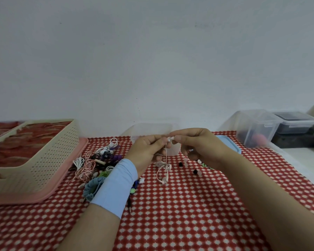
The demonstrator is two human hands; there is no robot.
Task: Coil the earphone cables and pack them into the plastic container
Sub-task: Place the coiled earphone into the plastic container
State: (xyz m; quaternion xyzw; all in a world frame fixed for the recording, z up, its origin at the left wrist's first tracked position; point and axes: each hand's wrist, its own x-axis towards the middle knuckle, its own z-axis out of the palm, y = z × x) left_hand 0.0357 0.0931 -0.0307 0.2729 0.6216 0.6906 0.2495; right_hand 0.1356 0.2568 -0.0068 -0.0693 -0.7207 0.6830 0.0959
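Note:
My left hand (149,149) and my right hand (198,145) meet at the table's middle, both pinching the top end of a pale pink earphone cable (164,171). Its lower part hangs down in a loose knotted loop onto the cloth. Behind my hands stands a clear plastic container (152,129), open and partly hidden by them. A tangled pile of earphones (96,162) in white, pink, purple and green lies left of my left wrist, which wears a light blue sleeve.
A beige perforated basket (43,160) sits on a pink tray (62,185) at the left. A blue lid (230,144) lies behind my right hand. Small loose ear tips (195,172) are scattered below it. Clear lidded boxes (256,127) stand at the back right.

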